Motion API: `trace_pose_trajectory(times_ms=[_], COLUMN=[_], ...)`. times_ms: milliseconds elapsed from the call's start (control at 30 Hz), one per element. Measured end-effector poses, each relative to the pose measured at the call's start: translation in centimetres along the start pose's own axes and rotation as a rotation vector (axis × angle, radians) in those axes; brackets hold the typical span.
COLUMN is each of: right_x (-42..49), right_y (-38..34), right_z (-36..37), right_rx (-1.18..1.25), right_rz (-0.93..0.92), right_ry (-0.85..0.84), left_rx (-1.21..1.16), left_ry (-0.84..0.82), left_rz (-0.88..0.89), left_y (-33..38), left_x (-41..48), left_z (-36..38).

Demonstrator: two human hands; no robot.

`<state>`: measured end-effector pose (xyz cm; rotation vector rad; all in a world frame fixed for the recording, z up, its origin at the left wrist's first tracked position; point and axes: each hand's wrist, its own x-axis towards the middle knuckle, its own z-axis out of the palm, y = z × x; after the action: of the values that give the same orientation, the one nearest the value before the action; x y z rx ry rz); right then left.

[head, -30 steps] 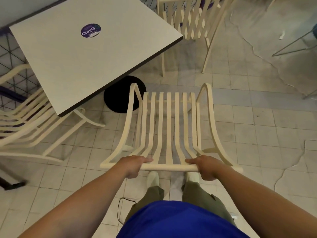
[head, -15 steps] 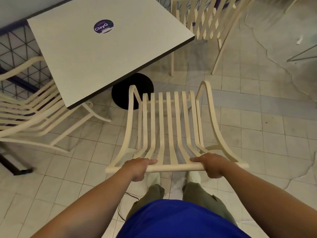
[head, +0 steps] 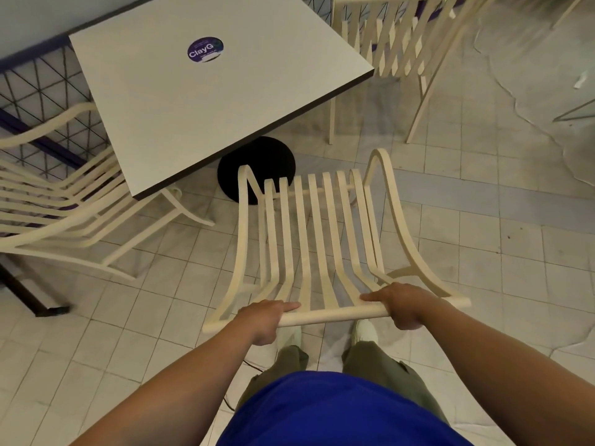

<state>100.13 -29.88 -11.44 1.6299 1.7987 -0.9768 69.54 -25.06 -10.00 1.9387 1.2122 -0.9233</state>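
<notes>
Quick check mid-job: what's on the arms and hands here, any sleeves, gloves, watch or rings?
No sleeves show: the left forearm and right forearm are bare up to the frame edge. The left hand and right hand wear no gloves, and no watch, band or ring shows on wrists or fingers. Nearby clothing: a blue top and olive trousers.

Both hands sit on the top rail, left hand beside right hand, and the cream slatted wooden chair stretches ahead of them. Beyond the left hand stands the grey square table on its black round base. A second cream slatted chair sits further left, and a third cream slatted chair far ahead of the right hand.
</notes>
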Motion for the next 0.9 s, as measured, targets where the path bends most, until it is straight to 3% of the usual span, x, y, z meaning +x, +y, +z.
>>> trace_pose_trajectory(times_ms=[500, 900], right_x=[0.2, -0.3], right_y=[2.3, 2.6], right_z=[-1.2, -1.1], right_rx=[-0.055, -0.109], right_rz=[-0.139, -0.062], right_ry=[-0.035, 0.018], left_rx=[-0.102, -0.121], left_ry=[0.044, 0.069], left_rz=[-0.097, -0.072], left_y=[2.5, 3.3], left_x=[-0.2, -0.1], left_z=[1.3, 2.2])
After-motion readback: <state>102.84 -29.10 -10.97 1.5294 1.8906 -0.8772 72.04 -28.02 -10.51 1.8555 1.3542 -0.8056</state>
